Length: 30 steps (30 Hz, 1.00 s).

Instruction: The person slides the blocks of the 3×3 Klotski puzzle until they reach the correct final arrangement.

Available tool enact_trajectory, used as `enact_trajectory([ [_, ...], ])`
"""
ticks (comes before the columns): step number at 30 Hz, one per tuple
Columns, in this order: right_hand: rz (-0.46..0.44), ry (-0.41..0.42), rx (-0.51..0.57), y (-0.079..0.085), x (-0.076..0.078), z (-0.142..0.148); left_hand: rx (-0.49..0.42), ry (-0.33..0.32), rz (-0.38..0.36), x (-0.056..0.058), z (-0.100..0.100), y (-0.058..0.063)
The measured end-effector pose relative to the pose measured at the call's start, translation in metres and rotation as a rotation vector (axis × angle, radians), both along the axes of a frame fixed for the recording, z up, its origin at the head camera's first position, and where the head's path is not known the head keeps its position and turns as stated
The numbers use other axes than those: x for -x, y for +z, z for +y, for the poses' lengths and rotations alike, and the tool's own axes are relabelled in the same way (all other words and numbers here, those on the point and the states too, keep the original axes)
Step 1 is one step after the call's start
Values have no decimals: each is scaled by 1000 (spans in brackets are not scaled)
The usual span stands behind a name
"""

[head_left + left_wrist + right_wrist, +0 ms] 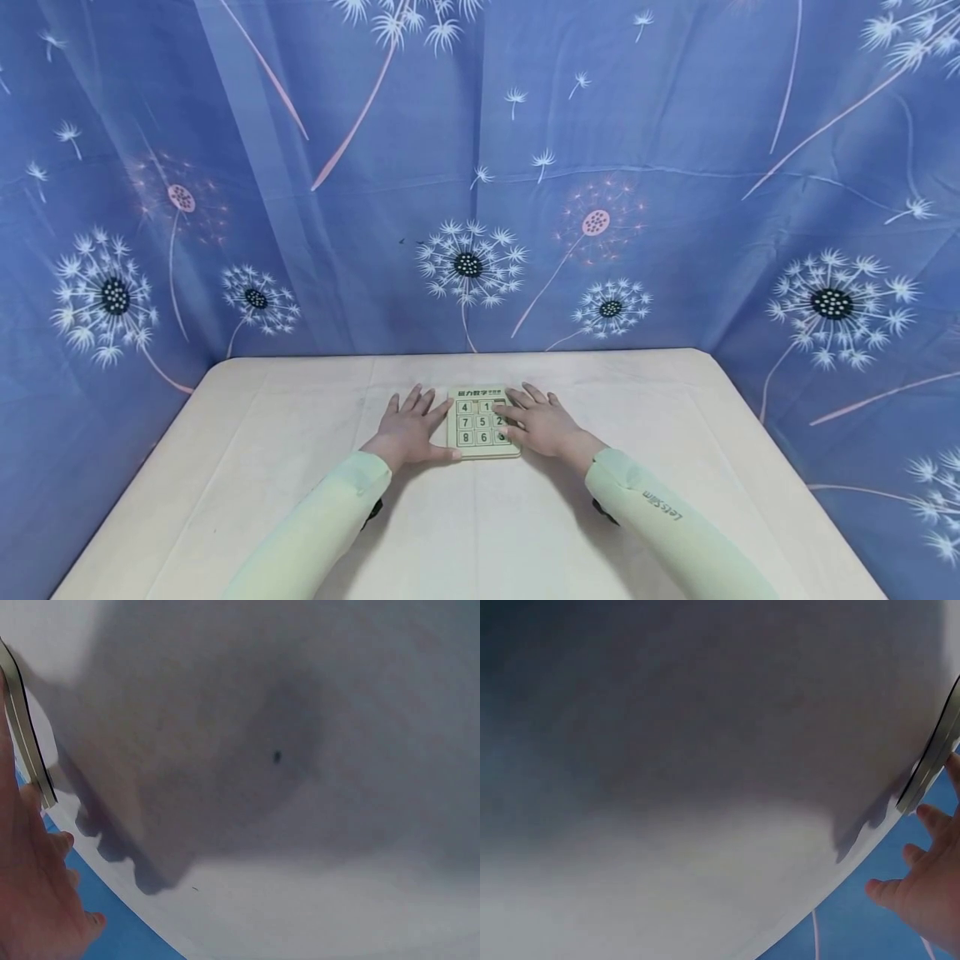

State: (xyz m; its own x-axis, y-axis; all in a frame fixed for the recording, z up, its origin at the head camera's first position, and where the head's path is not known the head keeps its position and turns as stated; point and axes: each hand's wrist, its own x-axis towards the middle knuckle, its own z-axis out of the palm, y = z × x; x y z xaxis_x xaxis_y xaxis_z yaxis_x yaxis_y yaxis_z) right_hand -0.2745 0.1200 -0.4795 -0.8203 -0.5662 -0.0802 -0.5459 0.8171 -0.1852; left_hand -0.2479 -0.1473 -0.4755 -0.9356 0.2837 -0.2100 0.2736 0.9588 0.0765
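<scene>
A pale green number sliding puzzle lies flat on the table, with dark lettering along its top. Its middle row reads 7, 5, 2; 8 and 6 stand below. In the top row, the 1 tile has a gap on either side, right of the 4. My left hand is spread along the left side, index fingertip near the upper edge and thumb at the lower corner. From the right, my right hand reaches over the board with fingers extended, one fingertip beside the 1, another partly covering the 3. Both wrist views show the puzzle's side edge.
The table has a pale cover and rounded back corners. A blue curtain with dandelion prints hangs behind and at both sides. Light green sleeves cover both forearms.
</scene>
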Motion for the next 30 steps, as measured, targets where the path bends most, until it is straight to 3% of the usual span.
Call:
enact_trajectory([
  [30,-1,-1,-14,2,1,-9,-11,1,-13,0,1,1],
])
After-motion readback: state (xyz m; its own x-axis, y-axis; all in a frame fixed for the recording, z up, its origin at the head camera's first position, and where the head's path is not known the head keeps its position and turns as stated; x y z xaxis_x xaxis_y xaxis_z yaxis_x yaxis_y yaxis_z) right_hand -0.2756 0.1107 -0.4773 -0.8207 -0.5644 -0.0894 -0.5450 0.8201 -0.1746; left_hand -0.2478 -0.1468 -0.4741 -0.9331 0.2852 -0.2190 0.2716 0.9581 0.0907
